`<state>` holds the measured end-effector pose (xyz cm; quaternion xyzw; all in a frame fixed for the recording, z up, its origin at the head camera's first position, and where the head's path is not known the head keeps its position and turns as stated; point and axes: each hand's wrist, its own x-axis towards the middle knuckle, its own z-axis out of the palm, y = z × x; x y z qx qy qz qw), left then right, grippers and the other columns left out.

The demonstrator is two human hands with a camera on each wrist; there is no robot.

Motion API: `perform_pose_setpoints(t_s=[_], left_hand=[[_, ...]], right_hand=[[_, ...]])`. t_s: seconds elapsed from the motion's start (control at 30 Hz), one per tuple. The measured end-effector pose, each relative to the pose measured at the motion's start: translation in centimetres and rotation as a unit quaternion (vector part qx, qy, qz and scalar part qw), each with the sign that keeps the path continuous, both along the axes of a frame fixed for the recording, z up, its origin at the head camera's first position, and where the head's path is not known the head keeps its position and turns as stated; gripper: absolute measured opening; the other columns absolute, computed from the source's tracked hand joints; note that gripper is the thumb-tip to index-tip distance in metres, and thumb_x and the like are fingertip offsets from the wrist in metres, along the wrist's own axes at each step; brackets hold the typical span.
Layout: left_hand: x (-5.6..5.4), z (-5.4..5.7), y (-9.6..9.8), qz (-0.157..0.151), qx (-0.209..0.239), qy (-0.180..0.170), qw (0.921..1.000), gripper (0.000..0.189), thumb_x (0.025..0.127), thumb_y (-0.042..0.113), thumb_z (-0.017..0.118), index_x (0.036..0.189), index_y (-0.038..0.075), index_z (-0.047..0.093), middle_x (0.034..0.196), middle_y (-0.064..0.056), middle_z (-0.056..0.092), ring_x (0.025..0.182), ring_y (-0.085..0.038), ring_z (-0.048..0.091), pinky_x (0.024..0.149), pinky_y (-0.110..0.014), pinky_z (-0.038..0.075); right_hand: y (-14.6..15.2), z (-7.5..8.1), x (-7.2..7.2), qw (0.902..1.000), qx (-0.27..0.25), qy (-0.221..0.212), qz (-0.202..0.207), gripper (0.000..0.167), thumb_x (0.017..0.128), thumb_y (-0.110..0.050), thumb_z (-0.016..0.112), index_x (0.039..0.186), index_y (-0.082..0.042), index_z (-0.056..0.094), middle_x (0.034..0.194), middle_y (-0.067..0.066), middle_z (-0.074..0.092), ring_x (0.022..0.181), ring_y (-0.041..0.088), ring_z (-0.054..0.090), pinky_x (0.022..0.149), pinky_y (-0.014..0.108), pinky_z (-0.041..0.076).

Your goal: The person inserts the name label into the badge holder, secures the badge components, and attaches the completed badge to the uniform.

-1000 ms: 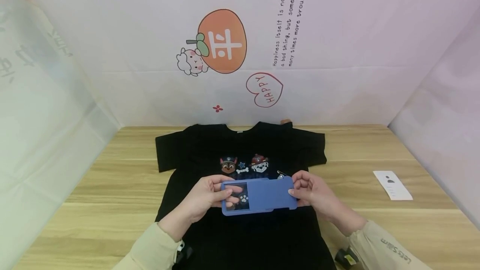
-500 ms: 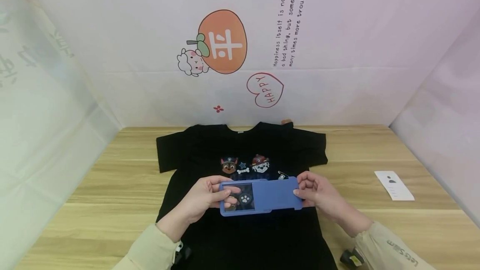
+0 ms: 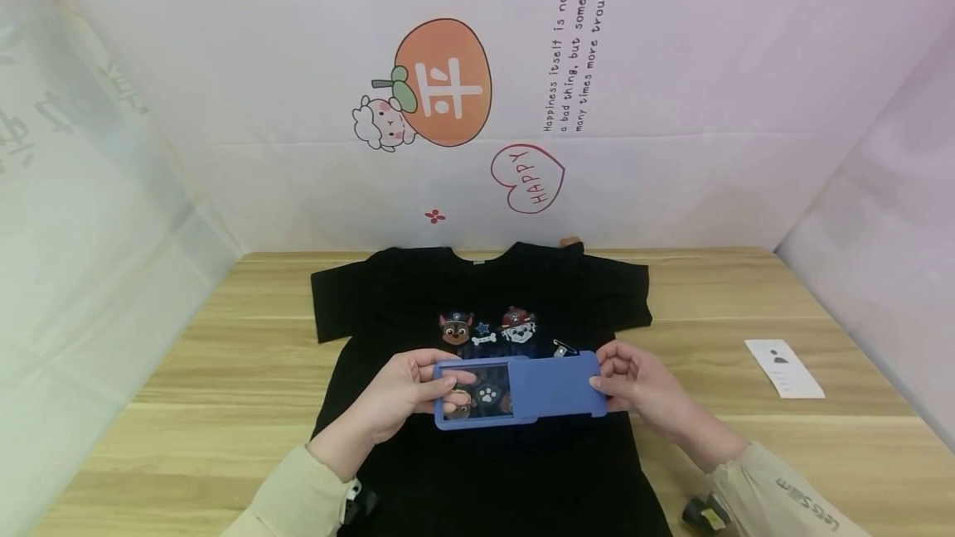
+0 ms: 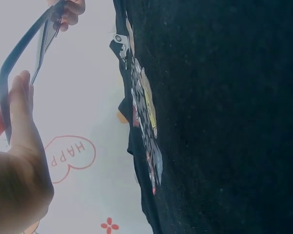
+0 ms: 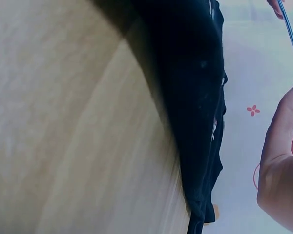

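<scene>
Over a black T-shirt [image 3: 477,471] with cartoon dog prints, a blue card holder [image 3: 555,388] is held level by both hands. My left hand [image 3: 399,396] pinches the left end of its frame between thumb and fingers, some fingers showing through the see-through window [image 3: 488,394]. With thumb in front and fingers behind, my right hand [image 3: 642,384] grips the right end of the solid blue sliding panel, which sticks out past the frame. A small metal clip with a pin [image 3: 563,349] shows just above the panel; in the left wrist view this clip [image 4: 121,43] is at the shirt.
A white card [image 3: 783,369] with a small portrait icon lies at the right on the wooden table [image 3: 709,297]. Printed cloth [image 3: 671,147] walls in the back and both sides. A small orange thing [image 3: 570,242] peeks out behind the shirt's shoulder.
My right hand has slid the panel to the right, baring more of the window. My left hand has shifted slightly left with the frame.
</scene>
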<state>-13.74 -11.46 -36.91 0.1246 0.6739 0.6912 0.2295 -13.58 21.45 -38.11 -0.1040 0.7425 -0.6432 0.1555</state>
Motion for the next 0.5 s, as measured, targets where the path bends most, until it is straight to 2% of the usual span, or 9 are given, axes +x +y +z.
perform_pose_setpoints(t_s=[0.3,0.5], left_hand=[[-0.07,-0.28,-0.37,-0.003,0.000,0.000,1.0000,0.042,0.093,0.013,0.060,0.123,-0.012,0.048,0.119,-0.033,0.057,0.083,-0.008,0.070,0.077,-0.028,0.057],[-0.08,-0.38,-0.91,0.009,-0.011,-0.001,0.9999,0.038,0.094,0.011,0.059,0.122,-0.012,0.049,0.119,-0.032,0.058,0.087,-0.013,0.070,0.077,-0.027,0.056]], right_hand=[[0.43,-0.05,0.16,0.9999,-0.006,-0.009,-0.003,0.017,0.091,-0.005,0.058,0.101,-0.005,0.044,0.079,-0.005,0.051,0.076,0.009,0.059,0.070,0.030,0.057],[0.99,-0.30,0.30,0.9986,-0.052,-0.004,0.013,0.015,0.093,-0.004,0.056,0.101,-0.011,0.047,0.082,-0.007,0.052,0.074,0.007,0.058,0.067,0.026,0.056]])
